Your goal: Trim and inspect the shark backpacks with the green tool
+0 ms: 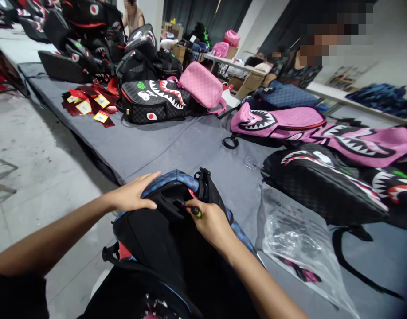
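Note:
A backpack [177, 257] with a black inside and blue checkered edging lies open in front of me. My left hand [135, 192] holds its upper left rim, fingers stretched along the outside and thumb over the inner edge. Inside the opening, my right hand [208, 221] is closed around a tool with a black and yellow-green handle [196, 212]. The tool's working end is at the black lining and I cannot make it out. A black strap with a buckle [205, 173] stands up beside the right hand.
A clear plastic bag [296, 239] lies to the right, near a black shark-mouth backpack [323, 190] and pink ones [279, 124]. Farther back are red tags [87, 104], a black checkered backpack [153, 102] and a pink bag [201, 84]. A person [299, 62] is across the table.

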A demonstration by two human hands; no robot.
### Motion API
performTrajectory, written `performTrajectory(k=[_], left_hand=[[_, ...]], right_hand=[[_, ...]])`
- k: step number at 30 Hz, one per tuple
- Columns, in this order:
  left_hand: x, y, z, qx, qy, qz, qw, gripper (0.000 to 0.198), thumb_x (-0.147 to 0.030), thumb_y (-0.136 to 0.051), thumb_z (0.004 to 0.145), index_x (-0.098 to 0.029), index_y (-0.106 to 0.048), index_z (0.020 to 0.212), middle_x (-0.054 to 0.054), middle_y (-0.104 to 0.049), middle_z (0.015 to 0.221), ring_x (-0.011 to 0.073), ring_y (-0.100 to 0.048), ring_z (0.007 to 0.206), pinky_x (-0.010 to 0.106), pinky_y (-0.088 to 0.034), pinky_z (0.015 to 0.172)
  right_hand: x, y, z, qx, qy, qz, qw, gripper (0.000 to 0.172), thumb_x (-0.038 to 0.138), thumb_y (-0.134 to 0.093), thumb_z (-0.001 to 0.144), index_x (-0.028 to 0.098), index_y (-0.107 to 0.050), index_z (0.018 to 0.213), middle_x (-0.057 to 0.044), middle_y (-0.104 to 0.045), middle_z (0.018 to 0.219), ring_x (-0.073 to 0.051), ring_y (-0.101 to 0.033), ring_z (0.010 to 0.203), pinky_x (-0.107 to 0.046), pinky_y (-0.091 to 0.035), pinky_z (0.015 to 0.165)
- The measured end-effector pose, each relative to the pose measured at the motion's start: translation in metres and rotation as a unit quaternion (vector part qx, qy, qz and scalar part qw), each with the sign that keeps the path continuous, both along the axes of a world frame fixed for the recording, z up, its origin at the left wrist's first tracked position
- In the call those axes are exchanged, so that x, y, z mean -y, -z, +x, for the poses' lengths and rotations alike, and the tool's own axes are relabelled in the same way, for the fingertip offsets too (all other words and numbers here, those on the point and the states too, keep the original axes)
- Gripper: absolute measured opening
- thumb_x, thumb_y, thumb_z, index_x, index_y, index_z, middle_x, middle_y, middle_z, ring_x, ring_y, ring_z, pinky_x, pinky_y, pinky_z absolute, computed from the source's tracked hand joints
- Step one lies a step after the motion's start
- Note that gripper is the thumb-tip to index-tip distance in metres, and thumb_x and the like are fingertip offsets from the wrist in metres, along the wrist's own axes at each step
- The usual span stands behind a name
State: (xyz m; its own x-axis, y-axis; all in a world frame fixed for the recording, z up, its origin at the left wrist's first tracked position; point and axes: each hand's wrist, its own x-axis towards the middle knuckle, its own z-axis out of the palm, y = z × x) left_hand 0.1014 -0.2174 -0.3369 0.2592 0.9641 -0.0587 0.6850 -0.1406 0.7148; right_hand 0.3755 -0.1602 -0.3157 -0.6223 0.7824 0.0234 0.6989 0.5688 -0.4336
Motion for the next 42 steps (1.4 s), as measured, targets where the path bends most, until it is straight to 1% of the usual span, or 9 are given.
performTrajectory(k=[2,5,11,18,25,28,31,35,42], left_hand=[[0.016,0.018,0.002,-0.022,-0.044,0.006,0.999,0.096,-0.049,-0.067,0.084,-0.020,-0.013,0.158,0.015,-0.019,0.165,0.0294,-0.021,0.152,0.050,-0.023,0.124],[0.029,0.036,0.014,-0.020,-0.100,0.036,0.994,0.088,-0.043,-0.065,0.087,-0.024,-0.016,0.157,0.013,-0.029,0.162,0.0258,-0.030,0.149,0.047,-0.029,0.122],[0.025,0.046,0.024,-0.040,-0.119,0.088,0.988,0.082,-0.038,-0.067,0.086,-0.026,-0.022,0.154,0.011,-0.039,0.157,0.0251,-0.037,0.145,0.046,-0.033,0.121],[0.027,0.068,0.019,-0.047,-0.142,0.139,0.979,0.075,-0.041,-0.060,0.091,-0.028,-0.022,0.154,0.009,-0.043,0.154,0.0246,-0.044,0.141,0.045,-0.040,0.117],[0.022,0.080,0.021,-0.039,-0.150,0.163,0.974,0.075,-0.038,-0.060,0.089,-0.029,-0.025,0.154,0.010,-0.048,0.152,0.0273,-0.050,0.137,0.048,-0.046,0.112],[0.023,0.083,0.020,-0.037,-0.149,0.170,0.973,0.076,-0.035,-0.058,0.089,-0.029,-0.021,0.155,0.010,-0.047,0.152,0.0268,-0.050,0.137,0.048,-0.045,0.112],[0.022,0.098,0.015,-0.060,-0.147,0.218,0.963,0.082,-0.032,-0.057,0.089,-0.033,-0.012,0.157,0.009,-0.050,0.150,0.0262,-0.053,0.135,0.044,-0.050,0.108],[0.014,0.120,0.008,-0.085,-0.139,0.302,0.939,0.090,-0.028,-0.056,0.086,-0.041,-0.002,0.156,0.006,-0.057,0.144,0.0257,-0.060,0.126,0.039,-0.058,0.097],[0.014,0.107,0.014,-0.109,-0.131,0.318,0.933,0.092,-0.031,-0.058,0.086,-0.042,0.002,0.156,0.006,-0.060,0.141,0.0252,-0.063,0.122,0.036,-0.059,0.095]], right_hand=[[0.000,-0.006,-0.006,0.095,-0.015,0.004,0.995,0.029,0.009,-0.054,0.085,0.027,-0.073,0.098,-0.001,-0.077,0.091,-0.020,-0.071,0.089,-0.025,-0.045,0.070],[0.000,-0.011,-0.016,0.173,-0.042,0.031,0.984,0.030,0.004,-0.053,0.082,0.024,-0.071,0.097,-0.004,-0.076,0.097,-0.021,-0.068,0.097,-0.025,-0.045,0.074],[-0.007,-0.005,-0.033,0.246,-0.115,-0.011,0.962,0.031,0.005,-0.051,0.085,0.020,-0.070,0.104,-0.009,-0.076,0.096,-0.023,-0.072,0.092,-0.028,-0.047,0.074],[-0.005,-0.017,-0.051,0.300,-0.157,-0.008,0.941,0.024,0.006,-0.052,0.087,0.016,-0.073,0.095,-0.013,-0.076,0.096,-0.024,-0.073,0.087,-0.029,-0.051,0.070],[-0.014,-0.016,-0.038,0.278,-0.138,0.013,0.951,0.029,0.008,-0.055,0.083,0.017,-0.070,0.105,-0.010,-0.076,0.095,-0.023,-0.073,0.089,-0.027,-0.050,0.071],[-0.013,-0.015,-0.048,0.173,-0.125,0.012,0.977,0.041,0.009,-0.053,0.085,0.021,-0.065,0.122,-0.008,-0.075,0.109,-0.021,-0.071,0.100,-0.027,-0.049,0.082],[-0.014,-0.008,-0.072,0.086,-0.140,-0.026,0.986,0.036,0.010,-0.055,0.084,0.023,-0.071,0.114,-0.005,-0.076,0.109,-0.019,-0.071,0.103,-0.023,-0.048,0.083],[-0.021,-0.001,-0.092,0.117,-0.145,-0.015,0.983,0.031,0.014,-0.059,0.080,0.024,-0.075,0.105,-0.005,-0.078,0.101,-0.022,-0.073,0.094,-0.025,-0.050,0.072],[-0.019,-0.007,-0.080,0.113,-0.073,-0.051,0.990,0.017,0.026,-0.064,0.081,0.020,-0.076,0.092,-0.006,-0.078,0.090,-0.021,-0.071,0.081,-0.024,-0.045,0.062]])
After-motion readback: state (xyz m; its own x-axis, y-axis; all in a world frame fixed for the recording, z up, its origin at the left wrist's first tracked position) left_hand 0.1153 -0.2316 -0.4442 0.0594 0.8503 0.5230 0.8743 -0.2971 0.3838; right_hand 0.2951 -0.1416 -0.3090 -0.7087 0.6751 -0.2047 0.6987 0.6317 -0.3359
